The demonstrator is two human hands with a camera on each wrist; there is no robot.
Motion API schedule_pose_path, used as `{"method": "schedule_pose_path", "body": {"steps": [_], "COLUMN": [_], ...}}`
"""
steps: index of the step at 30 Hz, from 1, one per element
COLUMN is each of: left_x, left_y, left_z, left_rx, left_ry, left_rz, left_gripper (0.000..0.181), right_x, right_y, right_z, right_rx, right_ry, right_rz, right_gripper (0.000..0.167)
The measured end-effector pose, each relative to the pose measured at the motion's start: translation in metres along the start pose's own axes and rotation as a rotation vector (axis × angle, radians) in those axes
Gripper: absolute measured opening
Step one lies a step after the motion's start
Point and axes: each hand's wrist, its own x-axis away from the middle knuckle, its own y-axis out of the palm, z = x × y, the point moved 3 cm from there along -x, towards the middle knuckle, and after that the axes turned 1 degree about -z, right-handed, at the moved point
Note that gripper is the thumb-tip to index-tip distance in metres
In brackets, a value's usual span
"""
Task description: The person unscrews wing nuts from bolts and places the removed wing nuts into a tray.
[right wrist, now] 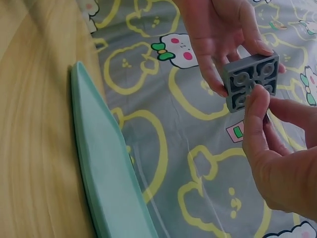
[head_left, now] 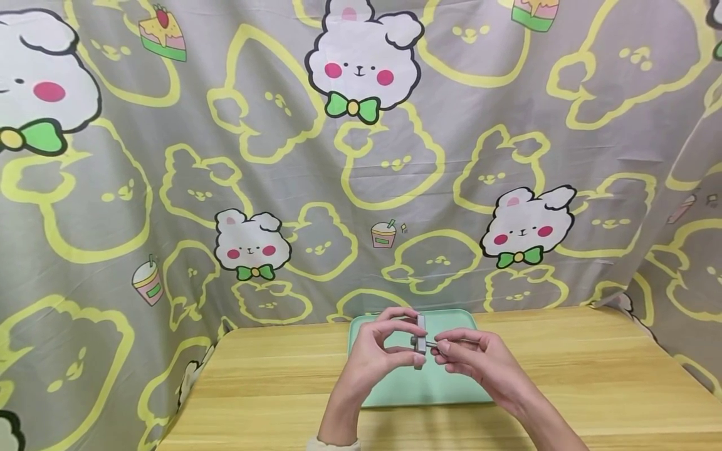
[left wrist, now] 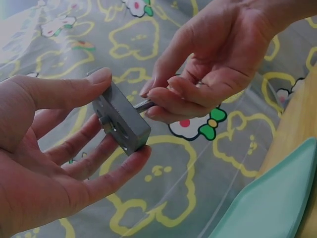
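Above the tray, my left hand (head_left: 366, 354) grips a small grey square block (left wrist: 130, 121) by its edges, thumb on one side and fingertips on the other. A round knob or bolt end (left wrist: 105, 122) sticks out of the block's face toward the left palm. From the opposite face comes a thin metal rod (left wrist: 145, 105), which my right hand (head_left: 487, 363) pinches between thumb and fingers. In the right wrist view that face of the block (right wrist: 242, 79) shows round recesses near its corners, and the right thumb covers part of its middle. The rod's far end is hidden in the fingers.
A mint green tray (head_left: 429, 391) lies on the wooden table (head_left: 271, 382), under both hands. Behind and beside the table hangs a grey curtain (head_left: 361, 181) printed with rabbits and yellow outlines.
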Motion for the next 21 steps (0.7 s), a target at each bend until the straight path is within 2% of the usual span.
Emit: {"method": "schedule_pose_path", "body": {"steps": [4,9,16,21], "left_x": [0.0,0.0,0.001,0.001], "left_y": [-0.001,-0.002,-0.004,-0.005], "left_z": [-0.001,-0.002,-0.004,-0.003], "left_rx": [-0.012,-0.036,0.0,0.033], "left_ry": [-0.003,0.005,-0.038,-0.048], "left_rz": [0.038,0.063,0.096,0.104], "left_gripper": [0.031,0.032,0.032,0.034], "right_x": [0.001,0.003,0.006,0.009], "right_y": [0.0,0.003,0.012,0.017], "right_z": [-0.003,-0.009,-0.013,-0.013], "right_rx": [0.1,0.26,0.429,0.537], "right_ry": [-0.09,-0.251,-0.518,-0.732], "right_rz": [0.023,0.073,0.162,0.22], "right_gripper": [0.024,0.025,0.015,0.027]}}
